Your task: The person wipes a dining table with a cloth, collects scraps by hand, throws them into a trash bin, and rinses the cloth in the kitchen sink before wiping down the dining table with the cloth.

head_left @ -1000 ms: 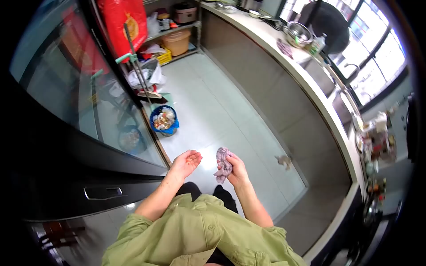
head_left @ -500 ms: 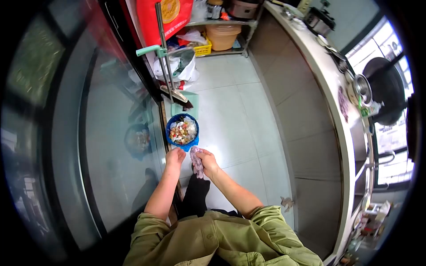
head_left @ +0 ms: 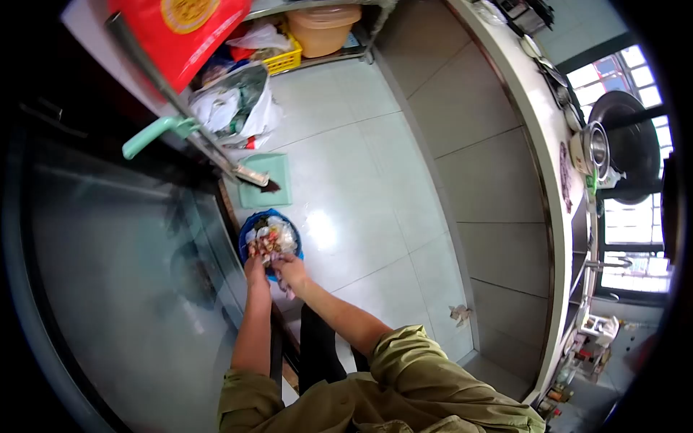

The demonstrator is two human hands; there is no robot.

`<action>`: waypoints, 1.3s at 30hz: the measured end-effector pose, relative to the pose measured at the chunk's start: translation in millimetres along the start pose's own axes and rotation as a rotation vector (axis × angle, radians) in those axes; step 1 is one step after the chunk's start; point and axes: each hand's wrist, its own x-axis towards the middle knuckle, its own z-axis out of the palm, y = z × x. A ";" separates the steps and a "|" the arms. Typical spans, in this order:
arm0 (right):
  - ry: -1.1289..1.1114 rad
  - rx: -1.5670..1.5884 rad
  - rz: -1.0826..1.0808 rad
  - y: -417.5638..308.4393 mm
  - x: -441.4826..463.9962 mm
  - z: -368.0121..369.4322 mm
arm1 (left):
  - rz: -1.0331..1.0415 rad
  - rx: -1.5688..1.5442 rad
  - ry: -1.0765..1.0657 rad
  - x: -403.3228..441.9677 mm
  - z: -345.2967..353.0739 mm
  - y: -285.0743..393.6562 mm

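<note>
A blue-lined trash bin (head_left: 299, 249) stands on the floor before me, filled with food scraps and crumpled white plastic. My right hand (head_left: 292, 270) is closed around a pinkish, patterned rag (head_left: 284, 286), part of which hangs below the fingers, at the bin's near right edge. Close beside it, my left hand (head_left: 255, 270) is at the near left rim, fingers pressed together; whatever they pinch is hidden. The two hands nearly meet over the near side of the bin.
A green dustpan (head_left: 278, 191) and a broom (head_left: 250, 175) are beyond the bin. Behind them sits a white bag (head_left: 267, 115) of bottles. A glass door (head_left: 123, 267) borders the left, a long counter (head_left: 538, 123) the right. Some litter (head_left: 460, 314) lies on the floor.
Both hands have moved forward and down from in front of the bin to its near rim, the rag still in the right hand. My view has tilted and come closer to the bin.
</note>
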 end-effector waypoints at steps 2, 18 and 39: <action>-0.027 0.012 0.030 -21.1 -11.9 -5.3 | 0.282 0.050 0.138 -6.2 12.6 2.4; -0.072 0.417 0.016 -92.0 -154.8 -232.1 | 0.292 0.015 -0.108 -64.0 70.8 -6.4; 0.720 0.609 -1.180 -199.1 -423.5 -721.5 | -0.328 0.288 -1.544 -709.2 572.7 -163.2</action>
